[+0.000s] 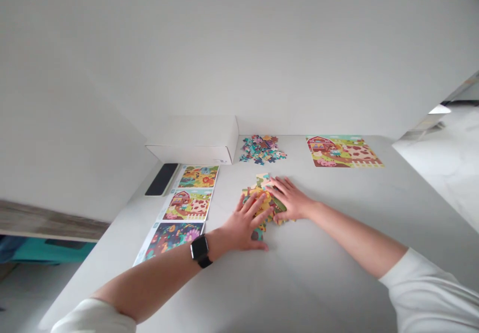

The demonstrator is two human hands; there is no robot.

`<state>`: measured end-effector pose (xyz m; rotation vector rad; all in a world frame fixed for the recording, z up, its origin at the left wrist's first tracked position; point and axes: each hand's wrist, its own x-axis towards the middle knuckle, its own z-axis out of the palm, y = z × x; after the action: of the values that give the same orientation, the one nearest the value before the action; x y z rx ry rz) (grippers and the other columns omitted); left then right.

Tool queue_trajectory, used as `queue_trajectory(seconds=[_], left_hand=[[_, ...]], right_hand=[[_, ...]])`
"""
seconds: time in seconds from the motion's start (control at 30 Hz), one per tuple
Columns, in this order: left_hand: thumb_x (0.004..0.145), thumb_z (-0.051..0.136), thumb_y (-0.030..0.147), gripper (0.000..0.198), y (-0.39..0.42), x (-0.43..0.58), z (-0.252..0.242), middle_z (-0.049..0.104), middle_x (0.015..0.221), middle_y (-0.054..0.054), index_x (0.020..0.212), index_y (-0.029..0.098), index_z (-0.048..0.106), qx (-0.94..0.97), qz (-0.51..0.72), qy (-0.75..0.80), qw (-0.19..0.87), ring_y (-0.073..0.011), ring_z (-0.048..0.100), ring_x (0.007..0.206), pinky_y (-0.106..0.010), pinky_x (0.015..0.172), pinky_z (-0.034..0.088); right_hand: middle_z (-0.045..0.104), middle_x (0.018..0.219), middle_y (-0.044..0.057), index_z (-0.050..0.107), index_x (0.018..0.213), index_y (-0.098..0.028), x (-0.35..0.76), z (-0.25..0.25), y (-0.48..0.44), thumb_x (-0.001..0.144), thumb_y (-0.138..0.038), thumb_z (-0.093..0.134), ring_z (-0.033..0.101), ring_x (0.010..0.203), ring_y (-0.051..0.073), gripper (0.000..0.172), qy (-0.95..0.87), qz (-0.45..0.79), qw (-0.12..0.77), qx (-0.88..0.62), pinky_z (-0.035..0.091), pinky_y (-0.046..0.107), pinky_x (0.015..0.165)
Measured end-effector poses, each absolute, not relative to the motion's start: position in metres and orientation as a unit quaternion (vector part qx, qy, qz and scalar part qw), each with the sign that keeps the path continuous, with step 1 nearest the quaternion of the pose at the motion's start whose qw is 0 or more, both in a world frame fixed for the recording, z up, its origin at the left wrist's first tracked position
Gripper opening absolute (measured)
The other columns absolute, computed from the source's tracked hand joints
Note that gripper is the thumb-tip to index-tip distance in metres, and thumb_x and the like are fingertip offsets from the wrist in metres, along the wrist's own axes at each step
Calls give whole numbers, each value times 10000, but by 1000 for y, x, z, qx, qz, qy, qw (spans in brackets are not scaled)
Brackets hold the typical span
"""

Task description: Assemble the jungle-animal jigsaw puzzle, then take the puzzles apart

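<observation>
A heap of yellow and green jigsaw puzzle pieces (262, 177) lies near the middle of the white table, partly covered by both hands. My left hand (247, 226) rests over the heap's left and front side, fingers spread, thumb out to the right. On the right side, my right hand (294, 199) lies over the pieces with its fingers apart and pointing left. Neither hand is closed round a piece; what lies beneath the palms is hidden. A black watch (200, 249) is on the left wrist.
Behind the heap lies a second pile of multicoloured puzzle pieces (264, 149). A farm picture (344, 152) lies at the back right. To the left are a sheet with three pictures (189, 205), a dark phone (161, 179) and a white box (190, 153) against the wall.
</observation>
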<state>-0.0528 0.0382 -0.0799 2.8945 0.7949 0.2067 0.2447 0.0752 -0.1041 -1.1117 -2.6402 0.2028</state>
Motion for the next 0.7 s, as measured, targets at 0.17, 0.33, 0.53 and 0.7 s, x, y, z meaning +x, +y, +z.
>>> queue_trajectory(seconds=[0.17,0.33,0.53,0.7], left_hand=[[928,523,870,1003,59,-65,-85,328,1780,-175,1728,286,366,952,56,293,70,-467,233,1658,-682,1334,170],[945,548,832,960,94,-93,-87,298,1787,-189,1705,261,415,951,64,293,73,-445,205,1671,-642,1337,224],[914,577,856,1053,136,-116,-89,304,1778,-217,1735,241,339,955,74,274,81,-447,205,1672,-670,1340,201],[850,628,889,1166,161,-125,-87,318,1766,-240,1746,214,306,960,98,246,93,-449,258,1654,-656,1342,235]], right_hand=[[343,1735,271,343,1722,-161,224,-110,94,856,-861,663,295,1617,487,1159,-915,77,147,-368,234,733,1298],[360,1717,282,388,1697,-140,197,-110,117,891,-848,633,298,1613,490,1101,-916,79,150,-363,240,727,1299],[342,1721,309,415,1676,-93,177,-111,146,901,-859,603,314,1606,496,1106,-916,76,141,-368,253,731,1295],[362,1720,297,434,1671,-110,169,-110,161,896,-849,625,304,1616,487,1088,-915,80,148,-367,257,708,1306]])
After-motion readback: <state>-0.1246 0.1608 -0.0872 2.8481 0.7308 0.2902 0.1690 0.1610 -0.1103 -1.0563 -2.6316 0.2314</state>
